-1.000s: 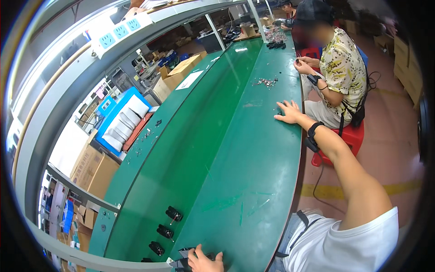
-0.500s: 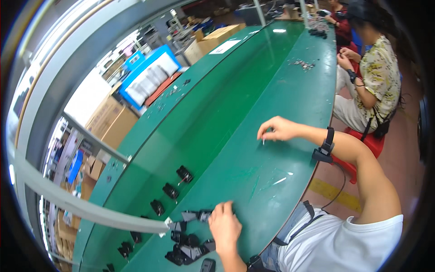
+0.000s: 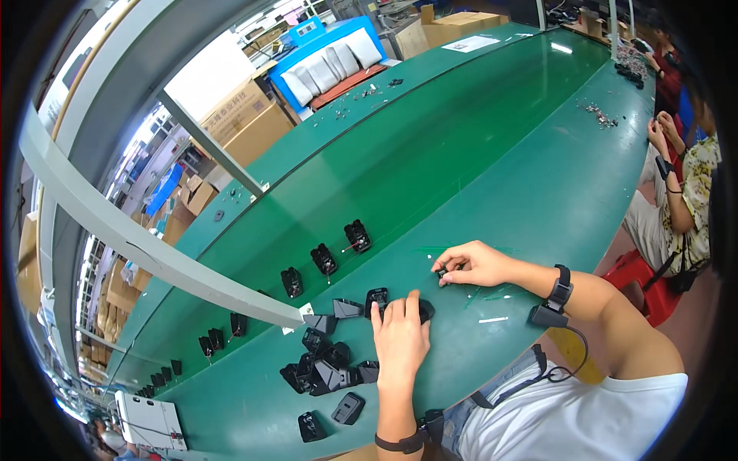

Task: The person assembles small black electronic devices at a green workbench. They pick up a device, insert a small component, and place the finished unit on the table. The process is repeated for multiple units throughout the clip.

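My left hand (image 3: pixel 401 334) is palm down on the green bench, fingers bent over a rounded black plastic housing (image 3: pixel 426 310) that shows between thumb and forefinger. Just beyond its outer fingers lies an open black shell (image 3: pixel 376 300). To the right, my right hand (image 3: pixel 480 265) is closed in a pinch above the bench, with a small dark part (image 3: pixel 440 271) at its fingertips; its kind is too small to make out. Several black housings (image 3: pixel 330 375) lie piled left of my left hand, with a separate black cover (image 3: pixel 348 408) closer to me.
Along the sunken green channel (image 3: pixel 453 165) stand several black assemblies (image 3: pixel 323 260), some with wires. A grey metal bar (image 3: pixel 223 286) reaches down to the bench by the pile. Small loose parts (image 3: pixel 601 117) lie far right, near a seated co-worker (image 3: pixel 680 184). A white strip (image 3: pixel 493 320) lies near the edge.
The view has swung left. My right hand has come closer to the left one, a dark part now at its fingertips. My left hand has moved from beside the pile onto a black housing.
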`<state>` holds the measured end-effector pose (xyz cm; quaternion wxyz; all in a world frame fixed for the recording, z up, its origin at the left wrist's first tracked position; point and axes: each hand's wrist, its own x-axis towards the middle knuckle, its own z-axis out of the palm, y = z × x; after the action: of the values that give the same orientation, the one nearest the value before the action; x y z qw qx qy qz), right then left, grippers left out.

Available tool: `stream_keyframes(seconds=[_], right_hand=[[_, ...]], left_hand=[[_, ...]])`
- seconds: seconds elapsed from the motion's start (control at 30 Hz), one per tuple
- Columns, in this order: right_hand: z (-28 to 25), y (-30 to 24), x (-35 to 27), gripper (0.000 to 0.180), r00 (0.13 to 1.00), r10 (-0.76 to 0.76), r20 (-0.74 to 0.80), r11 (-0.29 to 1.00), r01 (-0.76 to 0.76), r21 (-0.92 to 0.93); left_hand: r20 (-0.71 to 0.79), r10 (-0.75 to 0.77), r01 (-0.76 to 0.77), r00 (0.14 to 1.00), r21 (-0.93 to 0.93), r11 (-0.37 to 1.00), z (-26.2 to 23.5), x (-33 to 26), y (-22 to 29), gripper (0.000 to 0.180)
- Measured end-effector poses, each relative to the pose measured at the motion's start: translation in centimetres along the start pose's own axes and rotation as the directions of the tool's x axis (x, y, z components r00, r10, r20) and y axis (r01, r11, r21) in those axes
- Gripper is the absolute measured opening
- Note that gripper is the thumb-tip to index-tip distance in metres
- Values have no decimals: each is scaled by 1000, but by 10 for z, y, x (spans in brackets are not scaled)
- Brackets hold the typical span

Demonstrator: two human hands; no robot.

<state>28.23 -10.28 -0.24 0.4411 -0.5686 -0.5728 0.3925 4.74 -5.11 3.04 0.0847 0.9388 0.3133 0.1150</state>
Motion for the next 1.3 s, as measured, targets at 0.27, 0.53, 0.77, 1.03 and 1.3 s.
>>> stream_keyframes(seconds=[0.27,0.53,0.77,1.03,1.3], right_hand=[[1,9,-2,24,989,-105,-108,953,131,273],[1,0,-9,24,997,-71,-10,986,72,152],[3,4,-8,23,978,-201,-48,979,202,17],[7,12,-9,16,996,-85,-41,875,94,476],[3,1,-13,9,995,67,-73,851,-19,524]], left_hand=[[-152,-184,75,971,-538,839,-6,30,21,56],[-37,-326,216,945,-677,704,28,31,14,60],[-197,-221,91,955,-514,853,35,30,18,64],[-53,-228,121,972,-721,682,41,29,13,83],[-41,-230,107,972,-796,595,38,33,12,85]])
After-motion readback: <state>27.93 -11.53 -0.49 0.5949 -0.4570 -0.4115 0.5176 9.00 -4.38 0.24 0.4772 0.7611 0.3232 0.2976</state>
